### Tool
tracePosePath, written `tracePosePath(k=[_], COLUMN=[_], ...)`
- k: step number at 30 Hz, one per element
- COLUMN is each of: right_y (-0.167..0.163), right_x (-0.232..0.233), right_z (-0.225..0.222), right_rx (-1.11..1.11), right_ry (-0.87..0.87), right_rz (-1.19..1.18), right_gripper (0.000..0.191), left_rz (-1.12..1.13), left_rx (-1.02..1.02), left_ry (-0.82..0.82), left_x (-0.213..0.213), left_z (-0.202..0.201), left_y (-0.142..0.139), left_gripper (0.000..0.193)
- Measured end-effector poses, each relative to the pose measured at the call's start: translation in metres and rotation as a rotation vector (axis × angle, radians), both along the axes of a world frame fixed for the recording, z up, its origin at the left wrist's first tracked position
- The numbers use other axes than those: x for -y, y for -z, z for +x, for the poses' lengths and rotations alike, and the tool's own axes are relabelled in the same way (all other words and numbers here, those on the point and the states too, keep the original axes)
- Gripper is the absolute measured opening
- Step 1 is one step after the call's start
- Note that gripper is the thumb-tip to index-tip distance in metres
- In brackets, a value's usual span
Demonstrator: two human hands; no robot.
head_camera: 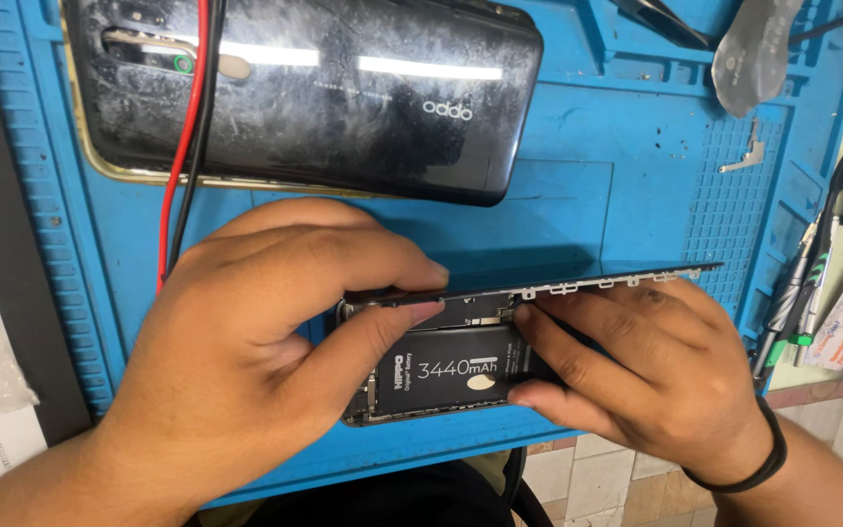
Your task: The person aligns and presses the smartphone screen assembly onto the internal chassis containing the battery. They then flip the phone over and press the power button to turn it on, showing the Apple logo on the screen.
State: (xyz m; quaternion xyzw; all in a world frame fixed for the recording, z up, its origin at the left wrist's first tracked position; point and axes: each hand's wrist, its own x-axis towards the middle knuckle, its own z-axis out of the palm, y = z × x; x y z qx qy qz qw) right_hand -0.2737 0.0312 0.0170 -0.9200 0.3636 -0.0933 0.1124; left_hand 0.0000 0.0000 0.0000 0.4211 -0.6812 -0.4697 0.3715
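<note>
An opened phone (441, 376) lies on the blue work mat (578, 195), its black battery (456, 369) showing inside. Its thin screen panel (578, 284) is lifted edge-on above the body and runs off to the right. My left hand (246, 342) pinches the left end of that panel between thumb and fingers. On the right, my right hand (656, 371) grips the phone body, fingertips resting at the battery's right edge under the panel. A black band circles my right wrist.
A second black phone (324, 88) lies back-up at the top, with red and black wires (187, 137) crossing it. A small metal bracket (745, 156) and a grey pry tool (753, 49) rest top right. Screwdrivers (802, 293) lie past the mat's right edge.
</note>
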Motion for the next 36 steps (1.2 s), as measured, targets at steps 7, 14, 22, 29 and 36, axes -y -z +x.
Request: tracePosePath(k=[7, 14, 22, 29, 36], right_y=[-0.008, -0.016, -0.017, -0.02, -0.019], right_x=[0.001, -0.004, -0.003, -0.003, 0.0], right_z=[0.0, 0.002, 0.01, 0.013, 0.016], right_rx=[0.008, 0.085, 0.093, 0.052, 0.027], right_ry=[-0.017, 0.009, -0.012, -0.009, -0.04], right_rz=[-0.012, -0.017, -0.058, -0.019, -0.047], right_gripper=[0.044, 0.047, 0.046, 0.042, 0.042], left_rz=[-0.016, -0.022, -0.01, -0.012, -0.003], left_rx=[-0.001, -0.009, -0.012, -0.019, -0.033], left_ry=[-0.011, -0.014, -0.01, -0.023, -0.032], left_x=[0.0, -0.004, -0.007, -0.008, -0.008], left_z=[0.002, 0.002, 0.006, 0.007, 0.009], left_y=[-0.01, -0.02, -0.021, -0.02, -0.019], left_gripper=[0.016, 0.016, 0.015, 0.015, 0.015])
